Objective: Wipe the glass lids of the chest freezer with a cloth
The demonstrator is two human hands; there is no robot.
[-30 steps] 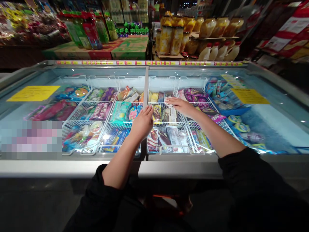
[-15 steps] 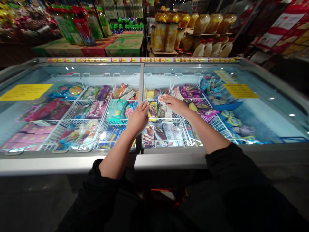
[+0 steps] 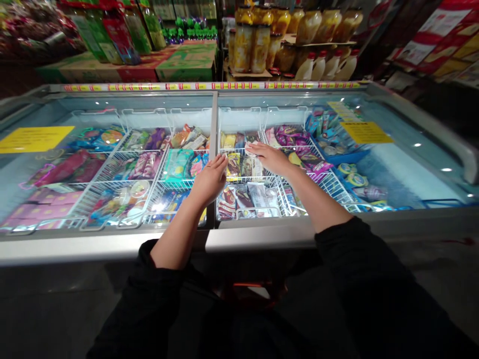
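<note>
My right hand (image 3: 273, 158) lies palm down over the right glass lid (image 3: 243, 102) of a chest freezer. Beneath its fingertips is a crumpled white wipe (image 3: 249, 145), partly covered by the fingers. My left hand (image 3: 208, 180) rests beside the central frame bar (image 3: 214, 119), fingers stretched and close together, with nothing visible in it. A ring shows on one finger. Under the glass, wire baskets (image 3: 179, 185) hold wrapped ice creams, including a teal packet (image 3: 178, 165) left of my left hand and a yellow packet (image 3: 233, 166) between both hands.
The freezer's pale front edge (image 3: 262, 240) runs across before me. Yellow signs (image 3: 35, 138) lie on the glass at either side. Behind the freezer stand glass jars (image 3: 243, 47), white jugs (image 3: 306, 67), cartons (image 3: 187, 62) and bottles (image 3: 119, 35).
The camera view has shifted slightly, so the scene sits a little higher and further left. Both hands keep nearly the same places on the glass, and the wipe stays under my right fingers.
</note>
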